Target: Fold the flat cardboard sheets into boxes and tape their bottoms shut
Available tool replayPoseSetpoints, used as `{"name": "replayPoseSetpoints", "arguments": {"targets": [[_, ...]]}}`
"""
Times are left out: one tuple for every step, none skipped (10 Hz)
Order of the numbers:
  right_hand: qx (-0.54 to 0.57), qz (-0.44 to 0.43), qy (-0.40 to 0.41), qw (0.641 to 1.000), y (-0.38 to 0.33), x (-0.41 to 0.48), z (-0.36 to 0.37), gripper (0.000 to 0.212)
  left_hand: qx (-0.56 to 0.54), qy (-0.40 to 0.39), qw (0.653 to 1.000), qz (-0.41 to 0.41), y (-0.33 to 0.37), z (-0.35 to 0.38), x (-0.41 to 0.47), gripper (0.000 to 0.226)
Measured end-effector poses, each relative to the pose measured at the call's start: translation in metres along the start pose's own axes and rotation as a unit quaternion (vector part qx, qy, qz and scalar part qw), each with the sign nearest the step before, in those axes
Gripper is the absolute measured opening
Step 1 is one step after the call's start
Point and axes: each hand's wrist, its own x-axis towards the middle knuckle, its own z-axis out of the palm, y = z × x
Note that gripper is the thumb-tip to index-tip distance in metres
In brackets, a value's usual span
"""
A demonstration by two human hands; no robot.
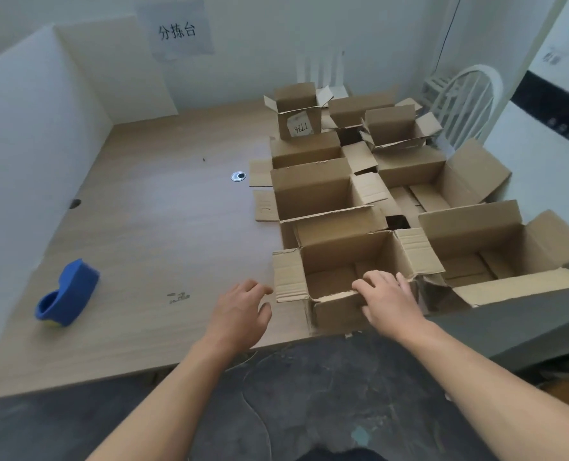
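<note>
Forearms (pixel 183 377) are reaching in toward the box (pixel 336 314) at the near edge of the table (pixel 143 227). Well left of the box, the tape dispenser (pixel 66 297) is lying untouched. I'm judging the job far along: this box is standing open, more boxes (pixel 313 191) are sitting formed behind and right of it, and I'm seeing no flat sheets; tape underneath is hidden. My left hand (pixel 243 314) is hovering just left of the box, fingers loosely spread, holding nothing. My right hand (pixel 389 301) is gripping its near wall, fingers curled over the rim.
</note>
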Motion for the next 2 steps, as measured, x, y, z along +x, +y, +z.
{"name": "replayPoseSetpoints", "arguments": {"targets": [[0.002,-0.003,-0.038,0.999,0.0023,-0.0023,-0.0085,0.046,-0.009,-0.012,1.0,-0.015,0.003,-0.0048,-0.0009,0.037],[0.031,-0.019,-0.03,0.999,-0.0072,-0.0087,-0.0163,0.049,0.0,-0.007,1.0,-0.012,0.0017,-0.0088,-0.0024,0.037]]}}
